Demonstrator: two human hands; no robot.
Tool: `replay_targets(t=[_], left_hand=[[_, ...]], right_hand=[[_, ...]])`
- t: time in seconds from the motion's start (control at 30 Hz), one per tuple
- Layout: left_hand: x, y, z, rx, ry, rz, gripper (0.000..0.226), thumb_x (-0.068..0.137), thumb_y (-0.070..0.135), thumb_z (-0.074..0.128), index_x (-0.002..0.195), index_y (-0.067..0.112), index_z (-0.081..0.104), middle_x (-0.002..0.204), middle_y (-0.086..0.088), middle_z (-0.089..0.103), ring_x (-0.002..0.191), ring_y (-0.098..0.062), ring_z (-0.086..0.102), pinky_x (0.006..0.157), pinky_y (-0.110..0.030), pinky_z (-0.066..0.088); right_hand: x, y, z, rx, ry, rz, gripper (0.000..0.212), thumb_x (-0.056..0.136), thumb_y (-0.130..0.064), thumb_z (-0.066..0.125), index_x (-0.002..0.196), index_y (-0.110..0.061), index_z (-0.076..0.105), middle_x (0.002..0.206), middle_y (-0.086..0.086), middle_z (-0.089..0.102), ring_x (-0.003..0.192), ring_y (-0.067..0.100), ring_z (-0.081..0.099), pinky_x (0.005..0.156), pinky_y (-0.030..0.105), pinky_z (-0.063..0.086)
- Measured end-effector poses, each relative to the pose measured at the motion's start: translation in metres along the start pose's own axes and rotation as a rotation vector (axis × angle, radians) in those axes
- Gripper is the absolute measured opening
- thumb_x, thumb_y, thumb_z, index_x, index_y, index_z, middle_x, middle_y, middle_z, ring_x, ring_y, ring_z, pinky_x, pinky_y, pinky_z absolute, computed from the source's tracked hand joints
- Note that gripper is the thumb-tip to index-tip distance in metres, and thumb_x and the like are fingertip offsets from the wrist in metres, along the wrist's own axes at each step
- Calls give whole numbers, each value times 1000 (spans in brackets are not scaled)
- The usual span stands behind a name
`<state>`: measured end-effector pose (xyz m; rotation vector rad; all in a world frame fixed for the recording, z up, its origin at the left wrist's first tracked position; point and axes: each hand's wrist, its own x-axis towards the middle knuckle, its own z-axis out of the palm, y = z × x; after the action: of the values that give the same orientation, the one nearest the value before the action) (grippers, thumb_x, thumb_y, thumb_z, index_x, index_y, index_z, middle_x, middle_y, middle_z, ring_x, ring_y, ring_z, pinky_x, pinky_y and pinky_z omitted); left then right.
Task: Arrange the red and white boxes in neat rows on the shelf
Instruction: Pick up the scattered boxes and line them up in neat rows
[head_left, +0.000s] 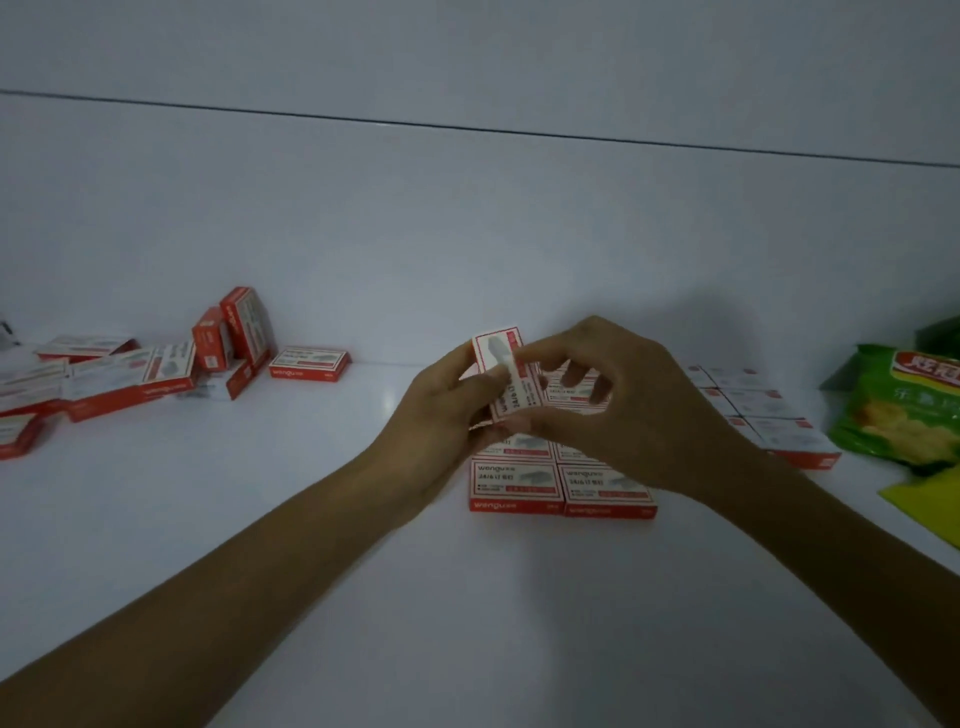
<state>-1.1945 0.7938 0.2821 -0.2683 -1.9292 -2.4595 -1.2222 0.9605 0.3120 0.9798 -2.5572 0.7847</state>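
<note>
My left hand and my right hand both grip one red and white box, held tilted above the white shelf. Below my hands lie arranged boxes flat in rows, side by side, partly hidden by my fingers. More flat boxes in rows continue to the right behind my right wrist. On the left lies a loose jumble of boxes; some of them stand on end, others lie flat or lean.
A green snack bag lies at the right edge of the shelf, with a yellow packet in front of it. The white back wall rises just behind the boxes. A single flat box sits between the jumble and my hands.
</note>
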Motion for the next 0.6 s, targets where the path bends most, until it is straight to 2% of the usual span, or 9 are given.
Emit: replay_targets(t=[0.07,0.13,0.17,0.2,0.27,0.37,0.47,0.6], left_hand=[[1,2,-1,110,-42,42,27,97,14,43,120,16,57,103,-9,70,92,-22,68,74,-28,56],[2,3,-2,176,-50,70,25,96,18,44,113,10,61,94,-8,71,83,-19,69,71,-27,56],[2,4,-3,216,-41,89,25,96,20,44,106,8,63,87,-6,71,78,-17,68,69,-25,56],[2,4,-4,278,-31,117,27,95,24,43,99,9,65,81,-3,71,74,-15,67,67,-24,55],[2,2,-7,448,-19,196,31,93,33,42,94,14,67,76,2,70,68,-10,66,60,-20,53],[0,-4,-7,531,12,261,33,92,39,40,115,23,57,86,5,70,71,-10,68,57,-18,50],[-2,-8,-5,471,56,262,46,85,47,38,125,26,46,95,14,65,81,-7,68,63,-19,53],[-5,-14,-2,527,102,190,61,81,60,30,134,31,38,95,13,65,82,0,66,67,-14,51]], right_hand=[[2,3,-9,16,-39,-56,64,71,-51,71,128,-38,45,122,-14,49,107,2,49,87,29,45],[4,4,-15,-12,-125,-118,70,71,-53,68,132,-45,34,141,-15,37,126,2,36,102,31,35],[4,4,-17,-45,-160,-145,69,72,-53,64,132,-47,31,145,-16,33,130,1,30,105,30,30],[4,4,-18,-81,-182,-171,68,73,-52,62,133,-46,31,144,-18,33,130,0,30,105,29,29],[4,3,-18,-120,-192,-193,62,76,-48,60,133,-43,36,131,-22,44,118,-1,41,101,30,37],[3,0,-14,-102,-153,-159,55,81,-42,64,132,-34,45,115,-15,59,98,1,49,90,36,46],[-1,0,-9,-118,-160,-137,61,79,-44,66,134,-36,41,111,-18,59,96,0,49,89,36,46],[-4,9,-2,-186,-129,-117,46,78,-46,66,121,-33,53,105,-14,62,90,5,55,82,33,47]])
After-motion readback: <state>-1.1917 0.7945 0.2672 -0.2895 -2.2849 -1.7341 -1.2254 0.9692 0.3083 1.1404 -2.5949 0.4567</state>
